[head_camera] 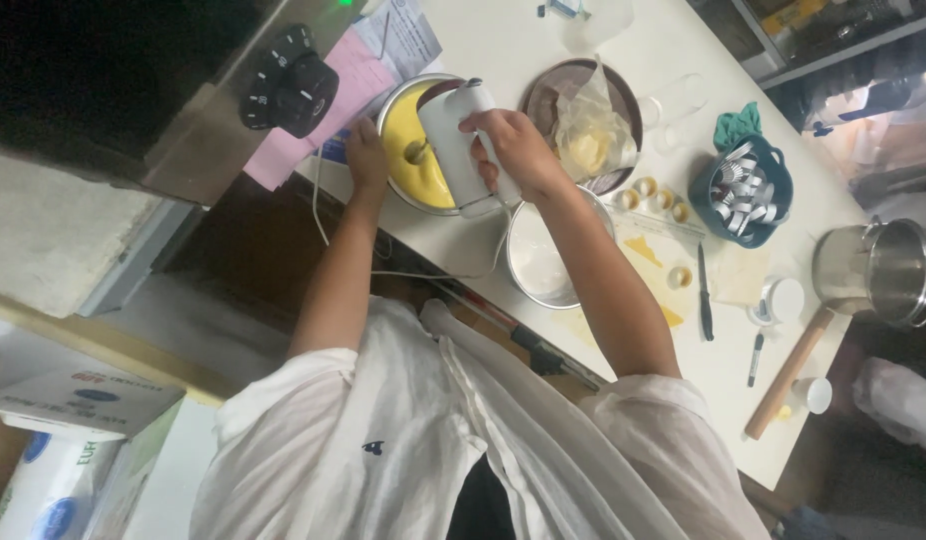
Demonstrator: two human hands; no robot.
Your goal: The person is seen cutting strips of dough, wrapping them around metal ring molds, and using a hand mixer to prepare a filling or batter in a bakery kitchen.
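My right hand (513, 150) is closed tight around the handle of the white hand mixer (458, 145), fingers wrapped over the top — the mixer's body tilts down into the metal bowl (395, 100) of yellow batter (408, 160), which sits on the white counter (503, 40) near its edge. Only one beater shaft shows, dipping into the batter; its lower end is lost in the yellow. My left hand (365, 155) rests against the bowl's rim on the side toward the edge of the counter, fingers curved to it, though how firmly it grips I cannot tell, since the fingertips are hidden behind the rim.

Just beside the mixing bowl stands a second metal bowl (538, 262) with something white in it, partly covered by my right forearm. The mixer's white cord (328, 220) trails off the counter edge. Farther along lie a wooden rolling pin (788, 375), a teal basket (745, 190) and a steel pot (876, 270) — small items between them are too blurred to name.
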